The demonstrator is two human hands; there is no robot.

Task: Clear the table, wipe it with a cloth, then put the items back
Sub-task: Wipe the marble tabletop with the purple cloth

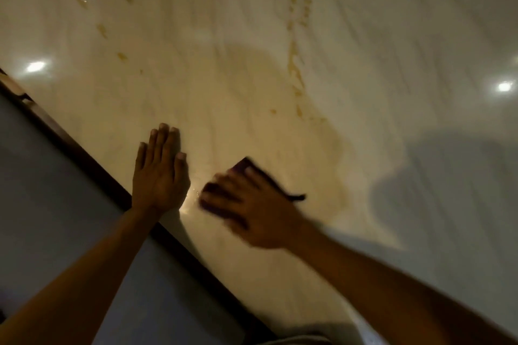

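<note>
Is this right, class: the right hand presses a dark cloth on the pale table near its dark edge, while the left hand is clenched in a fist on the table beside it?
One detail is wrong. The left hand is not clenched: the head view shows it lying flat, fingers straight, on the table. The right hand does press the dark cloth near the table's dark edge.

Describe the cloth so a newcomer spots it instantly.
Start at the pale marble table and follow its dark near edge to the two hands. The cloth lies under the right hand, beside the flat left hand. It is the only dark, purplish thing on the pale top.
</note>
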